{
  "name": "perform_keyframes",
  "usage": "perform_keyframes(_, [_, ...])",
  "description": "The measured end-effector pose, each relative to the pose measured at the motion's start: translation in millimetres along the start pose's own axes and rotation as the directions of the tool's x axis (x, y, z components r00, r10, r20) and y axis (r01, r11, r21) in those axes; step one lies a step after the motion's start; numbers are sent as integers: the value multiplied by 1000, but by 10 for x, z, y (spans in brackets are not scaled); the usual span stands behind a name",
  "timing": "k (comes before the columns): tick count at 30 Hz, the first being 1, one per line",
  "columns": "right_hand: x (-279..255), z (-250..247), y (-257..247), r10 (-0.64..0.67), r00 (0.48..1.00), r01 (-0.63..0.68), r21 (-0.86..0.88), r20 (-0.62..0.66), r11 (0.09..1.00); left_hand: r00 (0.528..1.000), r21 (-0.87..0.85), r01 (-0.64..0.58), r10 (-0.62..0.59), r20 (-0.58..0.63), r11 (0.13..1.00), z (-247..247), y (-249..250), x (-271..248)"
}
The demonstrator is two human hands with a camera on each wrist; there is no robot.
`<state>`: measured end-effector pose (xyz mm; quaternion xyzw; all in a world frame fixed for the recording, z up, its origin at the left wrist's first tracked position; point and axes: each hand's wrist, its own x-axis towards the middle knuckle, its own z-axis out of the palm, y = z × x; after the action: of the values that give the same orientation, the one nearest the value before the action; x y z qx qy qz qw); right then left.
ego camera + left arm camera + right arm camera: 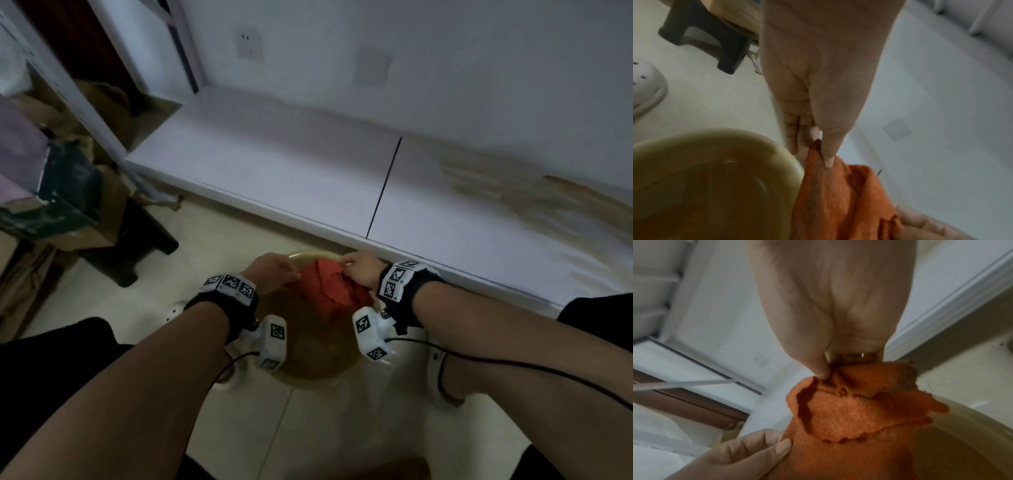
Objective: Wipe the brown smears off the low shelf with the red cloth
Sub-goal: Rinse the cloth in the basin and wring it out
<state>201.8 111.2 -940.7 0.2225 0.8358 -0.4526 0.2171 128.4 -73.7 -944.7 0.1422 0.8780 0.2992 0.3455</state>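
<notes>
The red cloth hangs crumpled over a yellowish basin of brown water on the floor. My left hand pinches the cloth's left edge between thumb and fingers. My right hand pinches its upper right edge, thumb pressed into the fabric. The low white shelf runs along the wall just beyond the basin. Brown smears spread over its right part, away from both hands. In the left wrist view the cloth drapes past the basin rim.
A black stool stands on the floor at the left, beside cardboard boxes and a tall white shelf unit. A white clog lies left of the basin. Cables trail from both wrist cameras. A wall socket sits above the shelf.
</notes>
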Motion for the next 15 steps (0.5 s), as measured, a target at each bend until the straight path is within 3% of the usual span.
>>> perform_keyframes(5, [464, 507, 272, 62, 998, -58, -109, 29, 992, 993, 244, 95, -110, 50, 965, 203, -693, 104])
perform_keyframes(8, [632, 680, 424, 107, 988, -83, -197, 115, 977, 979, 379, 107, -164, 122, 919, 336, -991, 187])
perform_keyframes(12, [720, 895, 609, 71, 980, -27, -229, 185, 973, 982, 402, -13, -63, 176, 916, 519, -1025, 395])
perform_keyframes(15, [780, 1000, 655, 105, 961, -57, -187, 258, 981, 968, 441, -119, 6, 251, 890, 694, -980, 572])
